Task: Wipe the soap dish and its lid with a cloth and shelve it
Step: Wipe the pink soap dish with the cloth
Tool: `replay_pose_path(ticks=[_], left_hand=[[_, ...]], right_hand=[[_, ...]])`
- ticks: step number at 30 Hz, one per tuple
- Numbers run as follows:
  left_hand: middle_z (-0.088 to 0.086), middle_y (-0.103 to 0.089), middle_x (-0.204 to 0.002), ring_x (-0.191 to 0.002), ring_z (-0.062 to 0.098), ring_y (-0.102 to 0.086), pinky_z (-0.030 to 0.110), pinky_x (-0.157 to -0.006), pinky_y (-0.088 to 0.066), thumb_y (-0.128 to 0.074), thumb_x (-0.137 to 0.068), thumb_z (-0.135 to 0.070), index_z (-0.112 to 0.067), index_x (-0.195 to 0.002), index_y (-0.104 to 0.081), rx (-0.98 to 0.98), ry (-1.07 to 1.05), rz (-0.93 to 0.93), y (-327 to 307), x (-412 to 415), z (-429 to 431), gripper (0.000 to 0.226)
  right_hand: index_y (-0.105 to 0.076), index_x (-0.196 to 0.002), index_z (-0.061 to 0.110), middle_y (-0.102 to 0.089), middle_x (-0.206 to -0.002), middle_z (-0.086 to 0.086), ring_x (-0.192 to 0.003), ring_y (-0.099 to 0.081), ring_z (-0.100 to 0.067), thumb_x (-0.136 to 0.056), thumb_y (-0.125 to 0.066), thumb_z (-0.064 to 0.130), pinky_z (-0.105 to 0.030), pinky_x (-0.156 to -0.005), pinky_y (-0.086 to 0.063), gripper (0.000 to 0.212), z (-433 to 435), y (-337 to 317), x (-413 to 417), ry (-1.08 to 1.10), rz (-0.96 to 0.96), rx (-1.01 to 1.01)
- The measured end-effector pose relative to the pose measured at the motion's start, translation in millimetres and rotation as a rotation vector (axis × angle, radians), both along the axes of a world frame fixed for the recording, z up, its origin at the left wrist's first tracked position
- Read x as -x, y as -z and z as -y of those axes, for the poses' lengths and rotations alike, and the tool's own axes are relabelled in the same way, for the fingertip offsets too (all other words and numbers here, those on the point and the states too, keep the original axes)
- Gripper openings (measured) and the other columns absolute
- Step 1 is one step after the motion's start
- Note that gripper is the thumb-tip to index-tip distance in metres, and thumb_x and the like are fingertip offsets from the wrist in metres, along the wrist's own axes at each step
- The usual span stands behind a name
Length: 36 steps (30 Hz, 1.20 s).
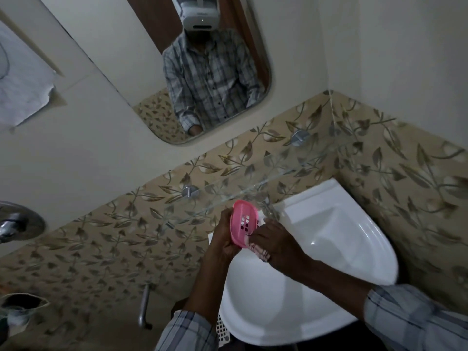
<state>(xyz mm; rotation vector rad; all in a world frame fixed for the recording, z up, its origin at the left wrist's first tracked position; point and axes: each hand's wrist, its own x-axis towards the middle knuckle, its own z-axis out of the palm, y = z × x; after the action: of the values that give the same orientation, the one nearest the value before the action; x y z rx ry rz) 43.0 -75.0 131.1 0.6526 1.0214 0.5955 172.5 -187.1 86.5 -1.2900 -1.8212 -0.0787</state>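
Note:
My left hand (224, 235) grips a pink soap dish (244, 221) from its left side and holds it tilted over the near-left rim of the basin. Its slotted inside faces me. My right hand (274, 243) is closed on a checked cloth (259, 250), pressed against the dish's lower right edge. Most of the cloth is hidden under my fingers. No lid is in sight. A glass shelf (253, 183) runs along the tiled wall just above the dish.
A white corner basin (329, 249) fills the middle right, its tap (266, 207) behind the dish. A mirror (202, 72) hangs above. A chrome fitting (17, 224) juts out at far left, a metal handle (144, 307) lower left. A white perforated basket (222, 330) sits under the basin.

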Motion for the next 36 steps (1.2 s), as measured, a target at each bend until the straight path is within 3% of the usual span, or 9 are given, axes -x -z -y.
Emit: replay_pose_path(ticks=[4, 7, 9, 11, 14, 21, 26, 30, 36], left_hand=[[0.024, -0.065, -0.112, -0.096, 0.033, -0.064, 0.042, -0.084, -0.055, -0.047, -0.096, -0.049, -0.001, -0.135, -0.054, -0.256, -0.130, -0.089, 18, -7, 16, 0.063], [0.015, -0.076, -0.093, -0.084, 0.026, -0.074, 0.035, -0.070, -0.060, -0.060, -0.086, -0.052, -0.008, -0.110, -0.074, -0.401, -0.077, 0.002, 26, -4, 37, 0.052], [0.016, -0.072, -0.110, -0.097, 0.028, -0.071, 0.041, -0.083, -0.058, -0.056, -0.092, -0.041, -0.007, -0.127, -0.062, -0.448, -0.087, 0.012, 25, -2, 41, 0.050], [0.020, -0.066, -0.119, -0.106, 0.032, -0.064, 0.046, -0.095, -0.051, -0.046, -0.097, -0.040, -0.002, -0.139, -0.051, -0.338, -0.081, 0.023, 21, 0, 40, 0.056], [0.021, -0.064, -0.111, -0.099, 0.032, -0.061, 0.041, -0.085, -0.054, -0.041, -0.095, -0.048, 0.000, -0.143, -0.045, -0.208, -0.071, 0.048, 17, 9, 35, 0.068], [0.026, -0.069, -0.112, -0.095, 0.038, -0.070, 0.049, -0.080, -0.060, -0.069, -0.072, -0.044, 0.001, -0.126, -0.061, 0.017, 0.022, 0.179, 1, 0, 28, 0.072], [0.026, -0.069, -0.101, -0.088, 0.033, -0.070, 0.041, -0.088, -0.057, -0.047, -0.090, -0.044, 0.012, -0.122, -0.060, 0.119, 0.056, 0.179, 12, 7, 28, 0.067], [0.021, -0.071, -0.108, -0.097, 0.032, -0.068, 0.043, -0.090, -0.056, -0.056, -0.084, -0.042, 0.001, -0.123, -0.063, -0.014, -0.012, 0.191, 11, -1, 32, 0.058], [0.025, -0.060, -0.122, -0.107, 0.037, -0.060, 0.047, -0.089, -0.053, -0.047, -0.093, -0.049, -0.004, -0.138, -0.048, -0.193, -0.195, 0.072, 12, -7, 28, 0.064]], right_hand=[[-0.074, -0.095, 0.007, -0.073, -0.087, -0.011, -0.079, -0.069, -0.028, -0.075, -0.065, -0.003, -0.029, -0.068, -0.056, 0.025, 3, -30, 22, 0.057, -0.478, 0.324], [-0.075, -0.093, 0.005, -0.077, -0.087, -0.014, -0.078, -0.075, -0.027, -0.087, -0.067, 0.009, -0.045, -0.071, -0.063, 0.011, -14, -56, 25, 0.089, -1.170, 0.568], [-0.075, -0.097, 0.004, -0.077, -0.093, -0.017, -0.083, -0.075, -0.028, -0.087, -0.070, 0.005, -0.050, -0.079, -0.061, 0.012, -22, -71, 11, 0.048, -1.458, 0.592], [-0.075, -0.094, 0.010, -0.077, -0.084, -0.007, -0.077, -0.075, -0.015, -0.084, -0.069, 0.003, -0.038, -0.074, -0.063, 0.013, -23, -76, -9, 0.138, -1.202, 0.483], [-0.074, -0.097, 0.014, -0.076, -0.084, 0.000, -0.075, -0.069, -0.007, -0.074, -0.068, -0.004, -0.021, -0.065, -0.054, 0.030, -22, -75, -26, 0.272, -0.645, 0.211], [-0.070, -0.114, -0.004, -0.071, -0.117, -0.019, -0.111, -0.067, -0.034, -0.072, -0.076, -0.013, -0.050, -0.102, -0.050, 0.043, -11, -17, -3, -0.088, -0.124, -0.038], [-0.070, -0.117, -0.001, -0.069, -0.122, -0.019, -0.116, -0.065, -0.030, -0.098, -0.054, 0.008, -0.046, -0.107, -0.046, 0.026, -11, -2, -23, -0.314, 0.255, -0.268], [-0.071, -0.113, -0.001, -0.073, -0.110, -0.018, -0.101, -0.071, -0.032, -0.077, -0.078, -0.002, -0.044, -0.090, -0.058, 0.037, -29, -23, -31, 0.055, 0.184, -0.163], [-0.065, -0.121, 0.012, -0.070, -0.109, -0.010, -0.096, -0.068, -0.029, -0.085, -0.065, 0.014, -0.035, -0.077, -0.057, 0.036, -13, -26, 21, 0.387, 0.015, 0.434]])
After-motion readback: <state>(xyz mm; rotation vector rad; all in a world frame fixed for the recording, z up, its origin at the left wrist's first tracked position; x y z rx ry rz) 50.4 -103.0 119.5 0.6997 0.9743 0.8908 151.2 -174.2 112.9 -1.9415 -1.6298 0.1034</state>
